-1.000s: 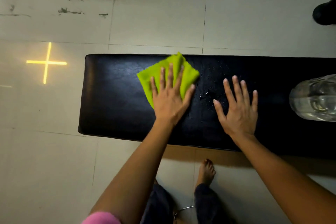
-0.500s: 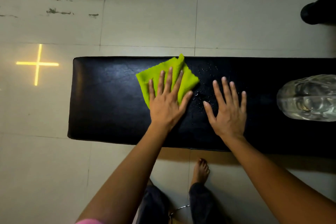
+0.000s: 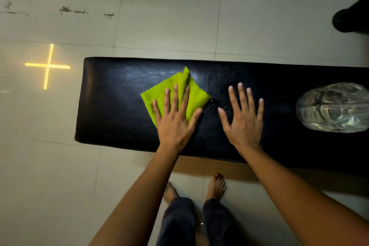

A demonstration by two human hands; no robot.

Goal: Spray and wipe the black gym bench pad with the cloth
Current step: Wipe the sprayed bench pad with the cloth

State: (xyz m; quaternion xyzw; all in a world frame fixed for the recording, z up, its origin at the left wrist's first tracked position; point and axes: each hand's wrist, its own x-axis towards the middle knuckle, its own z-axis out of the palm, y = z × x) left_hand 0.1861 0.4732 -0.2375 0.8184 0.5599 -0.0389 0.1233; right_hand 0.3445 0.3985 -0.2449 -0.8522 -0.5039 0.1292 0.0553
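The black bench pad [image 3: 119,106] is laid across the middle of the view on a pale tiled floor [image 3: 169,22]; its left end is seen whole, with rounded corners, while its right end is cut off by the picture's edge. Its base is hidden beneath it. The cover is smooth and leather-like, faintly creased and glossy, and small droplets [image 3: 217,78] are scattered over it between the two hands. A bright green cloth [image 3: 185,86], folded and thin with a finely jagged edge, is spread flat on the pad left of centre; its near part is covered by the left hand [image 3: 175,122], which is pressed palm-down on it with fingers spread apart. The right hand [image 3: 243,120] is laid flat on the bare pad just beside it, fingers likewise splayed and nothing gripped. A clear, ribbed plastic bottle [image 3: 333,108] is seen on the pad at the right, partly cut off; its top cannot be made out. Bare feet [image 3: 216,185] and dark trouser legs are seen on the floor below. A yellow cross of light [image 3: 48,66] is seen on the tiles to the left, and a dark object [image 3: 349,20], mostly out of frame, at upper right.
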